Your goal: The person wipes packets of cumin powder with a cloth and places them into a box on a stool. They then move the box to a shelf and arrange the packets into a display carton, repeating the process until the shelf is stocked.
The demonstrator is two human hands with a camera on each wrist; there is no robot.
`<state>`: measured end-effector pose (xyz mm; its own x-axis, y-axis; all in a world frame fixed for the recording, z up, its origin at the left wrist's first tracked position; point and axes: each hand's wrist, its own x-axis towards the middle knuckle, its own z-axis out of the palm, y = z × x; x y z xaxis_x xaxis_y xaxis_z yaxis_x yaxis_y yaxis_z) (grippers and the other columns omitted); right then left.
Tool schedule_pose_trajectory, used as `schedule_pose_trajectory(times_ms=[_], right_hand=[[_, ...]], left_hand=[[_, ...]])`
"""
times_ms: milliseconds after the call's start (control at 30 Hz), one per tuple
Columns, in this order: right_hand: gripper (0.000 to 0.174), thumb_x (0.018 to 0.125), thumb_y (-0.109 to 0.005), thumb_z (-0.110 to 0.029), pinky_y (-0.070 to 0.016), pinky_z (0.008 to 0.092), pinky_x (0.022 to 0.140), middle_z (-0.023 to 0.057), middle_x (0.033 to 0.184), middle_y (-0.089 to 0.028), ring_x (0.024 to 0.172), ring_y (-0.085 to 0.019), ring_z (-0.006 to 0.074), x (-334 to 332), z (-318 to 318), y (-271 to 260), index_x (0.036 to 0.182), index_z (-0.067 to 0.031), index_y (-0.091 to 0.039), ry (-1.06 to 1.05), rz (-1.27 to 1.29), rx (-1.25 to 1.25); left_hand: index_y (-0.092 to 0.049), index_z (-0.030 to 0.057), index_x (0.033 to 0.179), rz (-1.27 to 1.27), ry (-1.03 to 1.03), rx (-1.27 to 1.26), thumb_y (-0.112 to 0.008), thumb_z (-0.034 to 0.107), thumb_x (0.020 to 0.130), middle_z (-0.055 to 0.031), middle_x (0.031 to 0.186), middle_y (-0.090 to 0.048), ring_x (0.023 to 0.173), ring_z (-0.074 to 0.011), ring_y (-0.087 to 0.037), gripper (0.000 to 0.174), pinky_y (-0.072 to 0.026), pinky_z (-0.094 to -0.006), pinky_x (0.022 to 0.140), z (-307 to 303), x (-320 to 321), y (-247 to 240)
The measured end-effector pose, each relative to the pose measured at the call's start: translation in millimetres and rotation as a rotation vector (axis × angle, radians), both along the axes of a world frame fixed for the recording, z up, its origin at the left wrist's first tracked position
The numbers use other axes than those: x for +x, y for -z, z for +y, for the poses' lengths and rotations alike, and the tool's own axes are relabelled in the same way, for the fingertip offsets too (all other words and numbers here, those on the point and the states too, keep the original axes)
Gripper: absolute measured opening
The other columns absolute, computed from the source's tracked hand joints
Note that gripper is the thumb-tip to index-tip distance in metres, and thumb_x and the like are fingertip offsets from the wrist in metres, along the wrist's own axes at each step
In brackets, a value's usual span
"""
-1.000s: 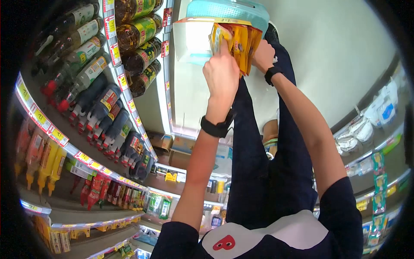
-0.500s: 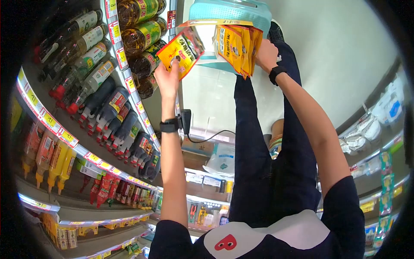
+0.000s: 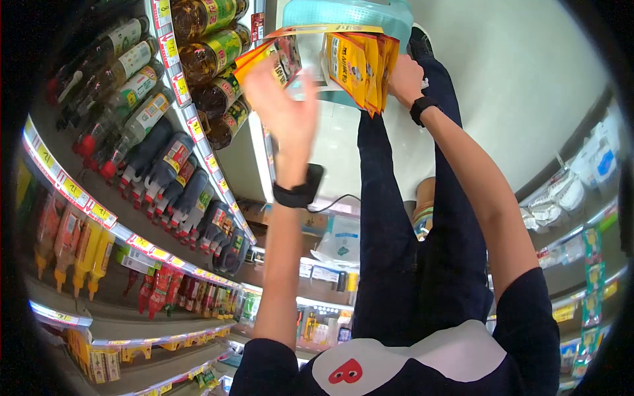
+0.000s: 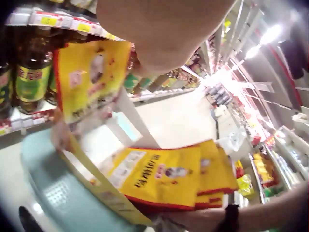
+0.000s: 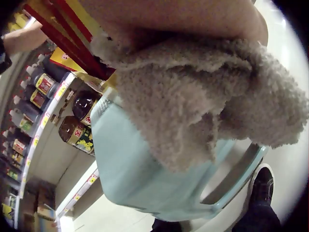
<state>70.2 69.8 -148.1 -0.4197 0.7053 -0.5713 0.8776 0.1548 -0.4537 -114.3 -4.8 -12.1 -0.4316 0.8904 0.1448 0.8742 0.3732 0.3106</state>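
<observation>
- Head view, hands: the left hand (image 3: pixel 281 99) is raised and motion-blurred. It grips a single pouch (image 3: pixel 271 56) by its lower part, close to the shelf edge; how the fingers lie is not legible. The right hand (image 3: pixel 404 79) has its fingers curled round a fan of pouches (image 3: pixel 360 63), held over the teal basket (image 3: pixel 350 13).
- Head view, risk: the fan is held at one end only, so a loosened grip would likely spill pouches past the basket onto the floor. The single pouch moves near the oil bottles (image 3: pixel 211 46), and a wide sweep could knock one.
- Head view, surroundings: a carton flap (image 3: pixel 330 28) lies across the basket rim. Dark sauce bottles (image 3: pixel 165 171) stand on the shelves at left, above price tags (image 3: pixel 66 188). Each wrist wears a black band.
- Left wrist view: the single pouch (image 4: pixel 91 77), yellow with a red border, stands upright in front of the bottle shelf. The fan of pouches (image 4: pixel 164 176) lies below it, with the carton edge (image 4: pixel 96 179) and basket (image 4: pixel 53 193) just beside. The carton edge stands between the fan and the basket's inside.
- Right wrist view: the right hand (image 5: pixel 169 19) fills the top. Fuzzy beige fabric (image 5: pixel 203 106) hangs under it and hides the grip. The basket (image 5: pixel 145 179) sits beneath, with a dark shoe (image 5: pixel 263 186) just beside it.
</observation>
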Motion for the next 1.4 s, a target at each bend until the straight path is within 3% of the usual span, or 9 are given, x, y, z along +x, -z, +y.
schedule_pose_trajectory(times_ms=[100,267,433,600,767,933,1000,1200,1400], right_hand=[[0.029,0.084,-0.062,-0.034,-0.0536,0.0478,0.066,0.0168,0.084,-0.069,0.076,-0.067,0.037,0.0,0.5,-2.6,0.103,-0.0139,-0.068,0.0,0.019,-0.013],[0.033,0.083,-0.063,-0.037,-0.0536,0.0478,0.066,0.0168,0.084,-0.069,0.076,-0.067,0.0365,1.2,0.5,8.2,0.105,-0.0129,-0.068,0.005,0.044,0.0],[0.036,0.082,-0.064,-0.04,-0.0534,0.0484,0.068,0.0166,0.082,-0.068,0.077,-0.067,0.036,2.5,-6.9,11.2,0.105,-0.0126,-0.067,0.019,0.045,0.03],[0.035,0.082,-0.062,-0.038,-0.0527,0.0486,0.068,0.0168,0.085,-0.068,0.079,-0.067,0.0361,5.5,0.7,1.8,0.105,-0.0118,-0.067,-0.008,0.046,-0.011],[0.034,0.082,-0.061,-0.036,-0.0529,0.0478,0.068,0.017,0.083,-0.069,0.077,-0.067,0.0361,3.2,-2.6,4.4,0.103,-0.0091,-0.066,0.005,0.049,-0.008],[0.033,0.083,-0.059,-0.035,-0.053,0.0471,0.066,0.0168,0.084,-0.069,0.076,-0.067,0.0356,5.2,-3.5,7.0,0.101,-0.0084,-0.066,-0.018,0.064,0.026],[0.033,0.083,-0.059,-0.036,-0.053,0.0471,0.066,0.017,0.083,-0.069,0.075,-0.067,0.0357,3.2,-3.1,6.5,0.1,-0.0083,-0.066,-0.03,0.046,0.002],[0.032,0.083,-0.059,-0.035,-0.0524,0.0477,0.065,0.017,0.082,-0.068,0.075,-0.066,0.0361,1.8,-5.3,5.9,0.097,-0.008,-0.066,-0.047,0.041,0.019],[0.031,0.083,-0.059,-0.035,-0.052,0.0478,0.066,0.0172,0.082,-0.068,0.076,-0.066,0.0358,1.0,-4.1,8.3,0.096,-0.0079,-0.066,-0.025,0.05,0.011]], left_hand=[[-0.055,0.0001,0.12,-0.471,-0.051,-0.085,-0.072,0.027,0.081,-0.0165,0.109,-0.057,0.095,-0.0318,-0.059,0.05,-0.0484,-0.0416,0.082,23.6,62.4,-3.8],[-0.056,-0.0024,0.121,-0.403,-0.122,-0.204,-0.062,0.022,0.083,-0.0257,0.107,-0.062,0.089,-0.0411,-0.064,0.046,-0.0513,-0.0469,0.078,34.2,88.1,11.8],[-0.064,-0.0037,0.105,-0.352,-0.198,-0.41,-0.057,0.011,0.081,-0.0258,0.07,-0.063,0.067,-0.0447,-0.063,0.029,-0.0515,-0.0499,0.066,35.0,77.9,8.5],[-0.065,0.0003,0.103,-0.246,-0.148,-0.393,-0.057,0.005,0.081,-0.0249,0.069,-0.063,0.063,-0.0408,-0.064,0.024,-0.0499,-0.0505,0.06,15.6,53.7,-16.1],[-0.065,-0.0018,0.1,-0.281,-0.348,-0.361,-0.06,0.009,0.084,-0.0256,0.07,-0.062,0.063,-0.0412,-0.063,0.02,-0.0479,-0.0481,0.057,-5.5,40.5,-72.8],[-0.063,-0.0054,0.104,-0.378,-0.37,-0.211,-0.061,0.009,0.085,-0.0284,0.084,-0.064,0.081,-0.0425,-0.066,0.024,-0.0501,-0.0461,0.068,-40.1,-19.0,-51.2],[-0.062,-0.0053,0.105,-0.294,-0.432,-0.357,-0.059,0.008,0.086,-0.0283,0.086,-0.065,0.083,-0.0424,-0.066,0.023,-0.0504,-0.046,0.07,-39.0,-39.7,-33.4],[-0.059,-0.0006,0.114,-0.099,-0.389,-0.383,-0.058,0.01,0.086,-0.0216,0.086,-0.068,0.077,-0.0382,-0.067,0.03,-0.0518,-0.0421,0.071,-28.8,-52.3,2.0],[-0.06,-0.0015,0.104,0.132,-0.264,-0.075,-0.075,0.017,0.079,-0.0182,0.09,-0.065,0.083,-0.0366,-0.064,0.035,-0.05,-0.0402,0.074,-24.1,-38.0,4.8]])
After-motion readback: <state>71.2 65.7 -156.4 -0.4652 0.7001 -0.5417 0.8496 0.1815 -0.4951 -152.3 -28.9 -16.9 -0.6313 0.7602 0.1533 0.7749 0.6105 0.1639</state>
